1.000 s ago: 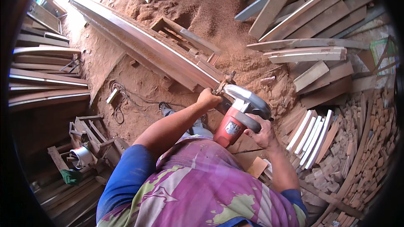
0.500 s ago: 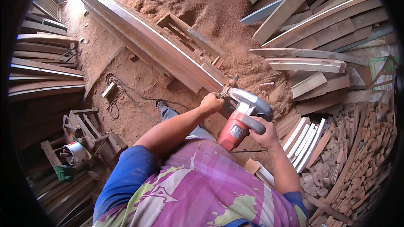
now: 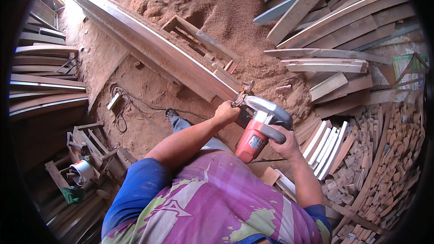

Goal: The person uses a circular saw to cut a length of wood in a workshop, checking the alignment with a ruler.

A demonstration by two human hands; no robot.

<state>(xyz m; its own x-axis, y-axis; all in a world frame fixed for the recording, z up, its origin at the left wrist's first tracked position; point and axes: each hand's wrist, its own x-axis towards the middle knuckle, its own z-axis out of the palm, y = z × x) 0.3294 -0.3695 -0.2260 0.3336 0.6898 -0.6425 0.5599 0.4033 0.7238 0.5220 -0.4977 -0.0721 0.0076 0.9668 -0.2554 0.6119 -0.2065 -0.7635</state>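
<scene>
A red circular saw point(image 3: 251, 143) with a silver blade guard and a dark rear handle sits at the near end of a long brown plank point(image 3: 181, 61). My right hand point(image 3: 285, 142) is wrapped round the rear handle. At the saw's front, my left hand point(image 3: 227, 112) is closed on the metal fitting beside the guard; its fingertips are partly hidden. The blade itself does not show. From the saw, the plank runs away to the far left, with a pale strip along its length and sawdust on it.
A wooden frame point(image 3: 219, 47) lies beside the plank on sawdust. Boards point(image 3: 334, 40) are stacked at right, above a heap of offcuts point(image 3: 384, 167). At left are more boards point(image 3: 49, 81), a cable point(image 3: 131, 99) on the floor and a white bucket point(image 3: 82, 171).
The view has shifted slightly, so the plank, boards and floor appear a little further left. Both hands keep their hold on the saw.
</scene>
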